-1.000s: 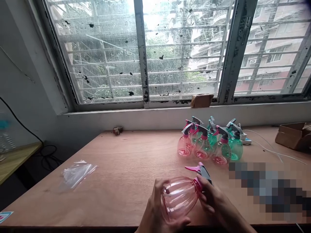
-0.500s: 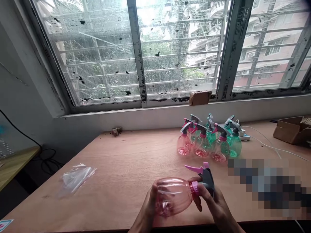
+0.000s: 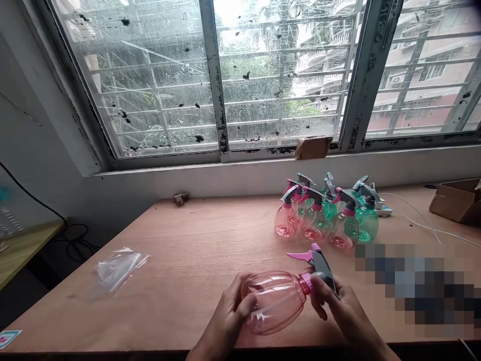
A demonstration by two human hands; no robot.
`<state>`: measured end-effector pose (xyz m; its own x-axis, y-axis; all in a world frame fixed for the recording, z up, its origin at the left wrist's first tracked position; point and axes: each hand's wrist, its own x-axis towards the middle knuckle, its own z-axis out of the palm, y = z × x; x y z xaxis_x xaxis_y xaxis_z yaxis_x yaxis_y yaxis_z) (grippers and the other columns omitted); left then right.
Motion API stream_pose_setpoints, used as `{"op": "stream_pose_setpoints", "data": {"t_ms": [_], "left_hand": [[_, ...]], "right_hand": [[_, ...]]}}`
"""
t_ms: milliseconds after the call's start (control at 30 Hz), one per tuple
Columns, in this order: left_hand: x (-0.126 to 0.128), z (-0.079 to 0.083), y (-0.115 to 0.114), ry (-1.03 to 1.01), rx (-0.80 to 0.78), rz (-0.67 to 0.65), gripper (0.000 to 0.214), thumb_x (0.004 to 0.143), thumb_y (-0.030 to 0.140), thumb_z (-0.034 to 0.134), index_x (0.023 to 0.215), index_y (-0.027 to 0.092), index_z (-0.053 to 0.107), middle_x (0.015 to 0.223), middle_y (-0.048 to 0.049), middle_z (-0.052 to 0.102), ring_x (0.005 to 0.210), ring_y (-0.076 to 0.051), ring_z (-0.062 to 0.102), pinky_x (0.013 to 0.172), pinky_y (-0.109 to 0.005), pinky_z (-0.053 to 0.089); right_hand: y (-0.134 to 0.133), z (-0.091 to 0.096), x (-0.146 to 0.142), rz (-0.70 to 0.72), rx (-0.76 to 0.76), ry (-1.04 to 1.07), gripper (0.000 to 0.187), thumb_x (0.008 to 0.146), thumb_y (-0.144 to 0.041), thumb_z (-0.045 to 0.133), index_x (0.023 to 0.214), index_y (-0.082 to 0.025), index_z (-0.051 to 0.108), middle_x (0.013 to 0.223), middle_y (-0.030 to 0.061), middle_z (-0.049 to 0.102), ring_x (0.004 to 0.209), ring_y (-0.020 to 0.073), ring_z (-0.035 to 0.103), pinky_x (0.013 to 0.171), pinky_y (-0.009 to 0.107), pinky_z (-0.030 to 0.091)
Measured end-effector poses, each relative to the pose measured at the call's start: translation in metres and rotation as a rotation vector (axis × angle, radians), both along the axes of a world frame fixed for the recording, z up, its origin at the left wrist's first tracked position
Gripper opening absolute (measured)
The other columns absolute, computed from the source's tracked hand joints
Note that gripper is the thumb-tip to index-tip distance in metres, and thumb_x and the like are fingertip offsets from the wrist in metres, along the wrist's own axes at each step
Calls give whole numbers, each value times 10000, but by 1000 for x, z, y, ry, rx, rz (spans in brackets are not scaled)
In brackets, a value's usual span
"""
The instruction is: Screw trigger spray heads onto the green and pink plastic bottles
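Observation:
A clear pink spray bottle (image 3: 276, 303) lies sideways between my two hands, held above the front of the table. My left hand (image 3: 229, 311) is wrapped round its base end, with the thumb on the side facing me. At the neck, my right hand (image 3: 334, 301) grips the pink collar and the grey-and-pink trigger head (image 3: 322, 268) between thumb and fingers. The trigger points left and up. Behind the hands stand several upright spray bottles, among them a pink one (image 3: 313, 223) and a green one (image 3: 367, 220), all with trigger heads.
Clear plastic bags (image 3: 120, 268) lie on the left of the wooden table (image 3: 180, 301). An open cardboard box (image 3: 454, 200) sits at the back right, near a white cable (image 3: 424, 220). A blurred-out patch covers the right side. A brown block (image 3: 313, 148) rests on the sill.
The bottle has tilted slightly, its neck end moving up and right. My left thumb has come round onto the near side of the bottle. The view has shifted a little.

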<state>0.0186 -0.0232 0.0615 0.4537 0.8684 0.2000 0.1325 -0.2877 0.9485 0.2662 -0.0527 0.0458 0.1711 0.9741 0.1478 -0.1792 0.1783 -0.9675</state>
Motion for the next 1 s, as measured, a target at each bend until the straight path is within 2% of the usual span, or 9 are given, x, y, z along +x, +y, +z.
{"op": "stream_pose_setpoints", "data": {"t_ms": [133, 267, 333, 433, 500, 600, 767, 867, 1000], "left_hand": [[2, -6, 6, -138, -264, -19, 664, 929, 743, 423, 1020, 149, 705, 911, -107, 738, 783, -234, 687, 704, -329, 565], [1, -12, 12, -172, -308, 116, 836, 957, 770, 145, 1065, 124, 665, 830, -131, 757, 640, -220, 682, 618, -345, 561], [-3, -12, 15, -166, -232, 214, 717, 944, 767, 308, 1161, 148, 601, 1064, -149, 740, 819, -234, 709, 761, -369, 581], [-15, -9, 23, -121, -90, 377, 677, 826, 672, 661, 1266, 208, 436, 1373, -147, 555, 1101, -245, 664, 985, -376, 543], [-27, -7, 31, -61, -22, 473, 774, 797, 614, 708, 1345, 237, 311, 1430, -150, 454, 1178, -261, 643, 1034, -410, 531], [-50, -2, 45, 103, 47, 569, 794, 775, 573, 712, 1386, 220, 350, 1438, -165, 442, 1245, -335, 614, 1091, -508, 479], [-82, 8, 60, 383, 102, 665, 792, 773, 552, 686, 1394, 150, 403, 1463, -229, 510, 1387, -419, 495, 1165, -567, 352], [-87, 12, 62, 500, 103, 716, 767, 811, 560, 656, 1400, 147, 388, 1466, -256, 526, 1377, -451, 502, 1116, -604, 380], [-90, 8, 61, 591, 127, 742, 737, 856, 571, 612, 1400, 125, 392, 1437, -278, 561, 1383, -467, 493, 1100, -615, 387]], "right_hand": [[-5, -5, 9, -87, 183, -145, 364, 862, -577, 737, 893, -215, 741, 549, -10, 586, 534, 202, 527, 563, 333, 431], [-4, -1, 26, -281, 350, 27, 282, 877, -515, 748, 1036, -284, 712, 698, -12, 653, 584, 209, 546, 624, 364, 441], [-2, 4, 40, -447, 336, 10, 278, 866, -507, 752, 1019, -284, 687, 768, -10, 653, 608, 211, 556, 651, 375, 449], [3, 3, 65, -647, 116, -364, 342, 856, -542, 732, 1053, -266, 678, 774, 15, 677, 718, 279, 646, 737, 421, 471], [9, -6, 81, -574, 42, -660, 348, 894, -518, 671, 1141, -273, 675, 960, 73, 731, 848, 334, 697, 738, 439, 508], [24, -28, 101, -311, 193, -1087, 388, 934, -220, 495, 1293, -246, 640, 1291, 146, 657, 1066, 362, 681, 819, 478, 558], [41, -49, 118, -138, 354, -1616, 881, 636, 83, 428, 1459, -216, 529, 1463, 148, 584, 1336, 324, 548, 1059, 513, 493], [52, -16, 105, -182, 429, -1727, 941, 582, 97, 449, 1468, -211, 517, 1492, 154, 562, 1360, 337, 525, 1051, 524, 508], [96, 71, 72, -278, 598, -1803, 877, 646, 143, 445, 1482, -116, 494, 1607, 211, 392, 1488, 356, 326, 1144, 514, 407]]}}
